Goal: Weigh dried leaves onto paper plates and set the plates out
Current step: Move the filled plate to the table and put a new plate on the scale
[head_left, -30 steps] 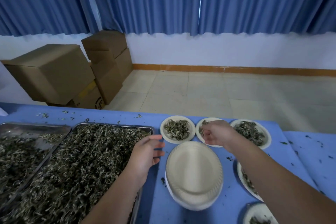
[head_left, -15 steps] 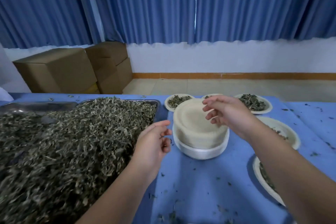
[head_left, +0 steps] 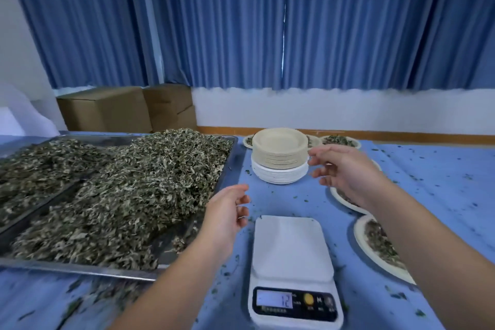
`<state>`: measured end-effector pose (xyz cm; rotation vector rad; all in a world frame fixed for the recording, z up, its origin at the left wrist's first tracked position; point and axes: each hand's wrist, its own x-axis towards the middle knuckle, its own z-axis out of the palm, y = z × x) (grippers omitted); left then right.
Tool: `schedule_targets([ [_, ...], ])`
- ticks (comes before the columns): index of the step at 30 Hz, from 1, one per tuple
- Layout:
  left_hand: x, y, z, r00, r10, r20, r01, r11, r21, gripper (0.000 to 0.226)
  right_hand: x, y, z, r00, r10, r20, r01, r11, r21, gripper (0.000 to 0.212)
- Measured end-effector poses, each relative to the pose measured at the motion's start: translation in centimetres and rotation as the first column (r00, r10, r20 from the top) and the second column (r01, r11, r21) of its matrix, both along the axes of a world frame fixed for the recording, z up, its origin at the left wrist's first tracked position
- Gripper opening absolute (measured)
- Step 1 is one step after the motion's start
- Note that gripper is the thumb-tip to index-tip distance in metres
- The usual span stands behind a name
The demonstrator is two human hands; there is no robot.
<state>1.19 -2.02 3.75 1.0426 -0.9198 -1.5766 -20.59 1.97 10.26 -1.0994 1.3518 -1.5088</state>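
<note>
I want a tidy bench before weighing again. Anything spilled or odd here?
Leaf crumbs litter the blue tablecloth, thickest in front of the tray, and the scale seems to read 12 with its platform bare.

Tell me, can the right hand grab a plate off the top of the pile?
Probably yes. The right hand hovers open just beside the pile of plates, with nothing between them. The top plate is bare, so nothing seems to block a grab.

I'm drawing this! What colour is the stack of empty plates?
The stack is tan on top, white underneath, seen in the head view.
</note>
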Motion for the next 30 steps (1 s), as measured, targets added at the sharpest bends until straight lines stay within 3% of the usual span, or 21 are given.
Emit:
schedule_targets([
  [4, 0.0, 2.0, 0.9, 1.000, 0.021, 0.018, -0.020, 0.996, -0.084, 0.017, -0.2, 2.9, 1.3, 0.999, -0.023, -0.036, 0.023, 1.000, 0.001, 0.013],
  [9, -0.5, 2.4, -1.5, 0.970, 0.128, 0.209, -0.095, 0.983, -0.160, 0.021, 1.3, 3.7, -1.2, 0.988, -0.113, -0.106, 0.124, 0.986, 0.107, 0.011],
  [13, -0.7, 2.2, -4.6, 0.896, 0.132, 0.425, -0.014, 0.963, -0.269, 0.019, 2.2, 3.1, -4.4, 0.969, -0.137, -0.207, 0.183, 0.958, 0.220, 0.014],
  [19, -0.8, 0.6, -5.7, 0.917, 0.085, 0.389, 0.006, 0.974, -0.227, 0.019, 1.0, -1.0, -5.0, 0.919, -0.172, -0.355, 0.268, 0.932, 0.245, 0.013],
  [25, -1.2, 0.3, -6.3, 0.895, 0.074, 0.439, 0.037, 0.971, -0.238, 0.019, 0.9, -8.0, -1.6, 0.778, -0.126, -0.615, 0.272, 0.951, 0.150, 0.030],
  [30, -1.2, 0.3, -6.3, 0.905, 0.083, 0.418, 0.015, 0.974, -0.225, 0.018, 1.6, -12.3, 0.9, 0.559, -0.034, -0.829, 0.230, 0.966, 0.115, 0.044],
])
